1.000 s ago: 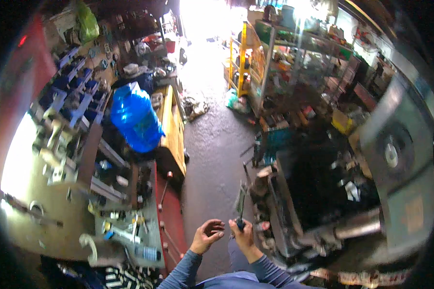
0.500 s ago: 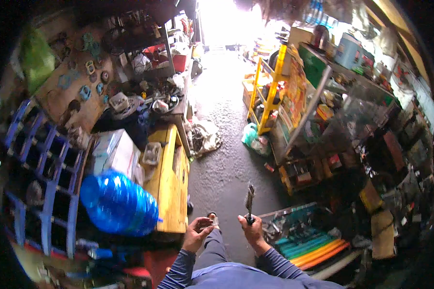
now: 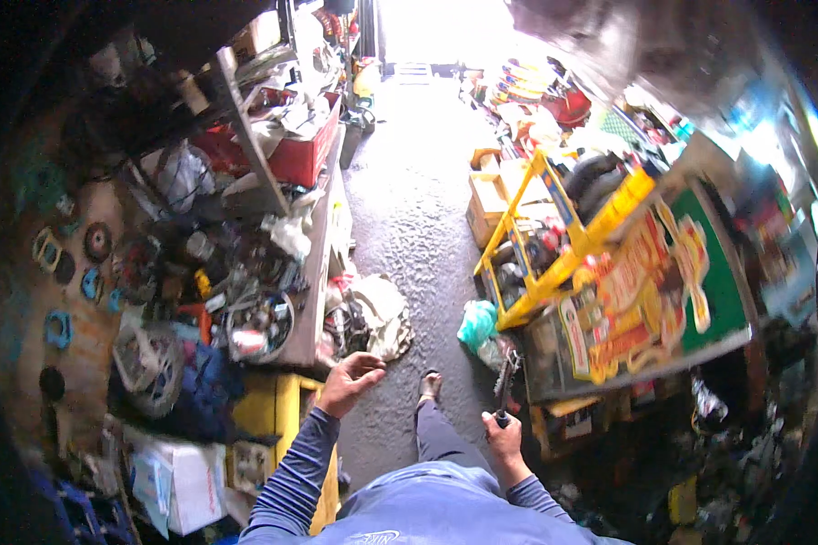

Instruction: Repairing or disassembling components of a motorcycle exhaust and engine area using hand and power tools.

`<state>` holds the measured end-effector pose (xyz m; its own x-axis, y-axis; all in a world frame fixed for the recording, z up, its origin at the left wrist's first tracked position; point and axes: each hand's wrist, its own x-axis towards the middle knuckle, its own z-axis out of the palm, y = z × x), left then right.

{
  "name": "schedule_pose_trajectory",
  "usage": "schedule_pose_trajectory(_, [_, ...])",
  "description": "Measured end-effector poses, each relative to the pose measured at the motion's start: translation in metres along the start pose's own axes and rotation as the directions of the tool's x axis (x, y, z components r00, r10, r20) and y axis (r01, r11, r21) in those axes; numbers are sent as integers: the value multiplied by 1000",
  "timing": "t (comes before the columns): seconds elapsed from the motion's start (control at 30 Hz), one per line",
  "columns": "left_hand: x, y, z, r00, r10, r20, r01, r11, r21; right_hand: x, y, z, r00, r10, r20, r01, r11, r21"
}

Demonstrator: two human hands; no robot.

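My right hand (image 3: 504, 438) grips a narrow tool (image 3: 507, 381) by its black handle, with a mottled metallic upper part pointing forward. My left hand (image 3: 353, 386) is raised over the walkway with fingers loosely bent and apart, holding nothing, beside a wooden yellow cabinet (image 3: 286, 406) below it. My sandalled foot (image 3: 430, 389) shows between the hands on the grey floor (image 3: 400, 227).
A cluttered left bench (image 3: 311, 291) carries a red crate (image 3: 304, 154) and metal parts. Pale cloths (image 3: 377, 313) lie beside it. On the right stand a yellow rack (image 3: 541, 286), a green-edged signboard (image 3: 718, 272) and a teal bag (image 3: 477, 322). A bright doorway (image 3: 432, 27) is ahead.
I have moved forward along the walkway: the yellow rack and left bench are nearer, and the blue water bottle has left view. My left hand has risen and moved left.
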<state>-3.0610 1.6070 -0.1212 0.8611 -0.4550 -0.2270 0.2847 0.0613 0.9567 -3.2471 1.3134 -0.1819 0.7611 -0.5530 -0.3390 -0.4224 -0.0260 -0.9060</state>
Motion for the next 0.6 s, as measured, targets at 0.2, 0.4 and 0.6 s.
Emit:
schedule_pose_trajectory(0.2, [166,-209,-112,792,-299,-532,284,952,-112,285,-100,73,977,-110,184,157,951,-268])
schedule_pose_trajectory(0.4, [208,-255,-127,548,-698,-461,799,274,535,586,-203,167,977,24,211,63,916,-397])
schedule_pose_trajectory(0.6, [522,-196,-217,665,-494,-560,747,455,485,814,-176,178,980,191,-58,-189,795,-576])
